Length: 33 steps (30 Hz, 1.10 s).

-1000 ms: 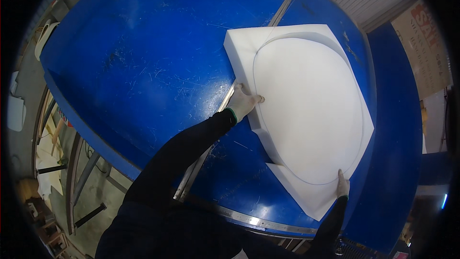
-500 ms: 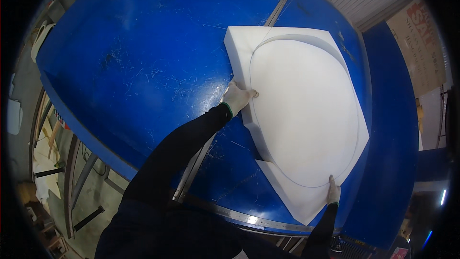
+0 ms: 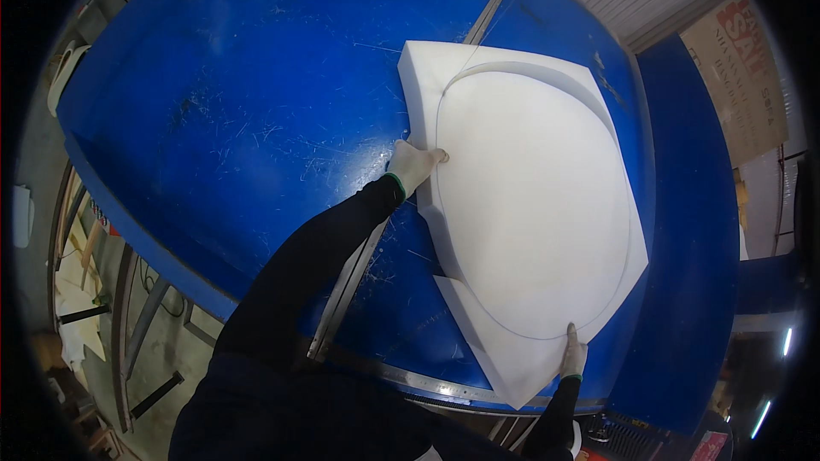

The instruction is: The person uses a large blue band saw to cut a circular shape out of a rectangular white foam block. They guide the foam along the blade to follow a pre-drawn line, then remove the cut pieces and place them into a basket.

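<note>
A thick white foam block with angular outer edges lies on the blue table. Its top carries a large curved cut outline, open as a gap along the far edge and a thin line elsewhere. My left hand, in a pale glove, grips the block's left side, thumb on top and fingers against the side face. At the near right edge, my gloved right hand also holds the block, thumb on top and its other fingers mostly hidden. A thin wire runs down to the cut near the block's far left part.
The scratched blue table has a narrow metal-edged slot and a metal strip along its near edge. Another blue surface stands to the right. Metal frame legs and scraps are at lower left.
The foam block has turned slightly clockwise, its near tip swinging left. Both hands have moved left with it, keeping their grips, and the view has shifted a little.
</note>
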### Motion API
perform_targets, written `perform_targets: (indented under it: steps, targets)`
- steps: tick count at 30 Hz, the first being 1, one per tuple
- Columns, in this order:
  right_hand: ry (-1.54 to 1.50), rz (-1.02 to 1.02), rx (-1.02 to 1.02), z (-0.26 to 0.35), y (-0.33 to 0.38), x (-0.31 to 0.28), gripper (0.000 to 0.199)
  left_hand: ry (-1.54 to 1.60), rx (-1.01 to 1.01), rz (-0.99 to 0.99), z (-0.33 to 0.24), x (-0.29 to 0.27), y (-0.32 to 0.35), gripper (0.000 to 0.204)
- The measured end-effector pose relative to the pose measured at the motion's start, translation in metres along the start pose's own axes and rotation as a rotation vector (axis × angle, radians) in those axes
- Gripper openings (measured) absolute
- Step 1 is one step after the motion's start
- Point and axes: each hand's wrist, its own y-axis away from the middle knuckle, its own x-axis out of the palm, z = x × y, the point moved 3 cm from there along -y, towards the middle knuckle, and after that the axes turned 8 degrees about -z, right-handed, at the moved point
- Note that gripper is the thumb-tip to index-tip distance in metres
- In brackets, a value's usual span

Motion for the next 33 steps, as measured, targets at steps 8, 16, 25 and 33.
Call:
perform_targets:
  steps: [8, 16, 25, 33]
  targets:
    - [0.010, 0.041, 0.017, 0.009, 0.027, -0.001, 0.053, -0.110, -0.020, -0.100, 0.006, -0.003, -0.021, 0.052]
    - [0.023, 0.027, 0.050, 0.004, 0.048, 0.001, 0.054, -0.148, -0.033, -0.116, 0.004, 0.001, -0.029, 0.075]
    - [0.088, -0.035, 0.048, -0.008, 0.071, 0.009, 0.066, -0.123, -0.092, -0.046, 0.008, 0.001, -0.042, 0.088]
    - [0.002, 0.054, 0.303, -0.018, 0.039, -0.034, 0.060, -0.189, -0.066, -0.007, -0.003, -0.005, -0.004, 0.097]
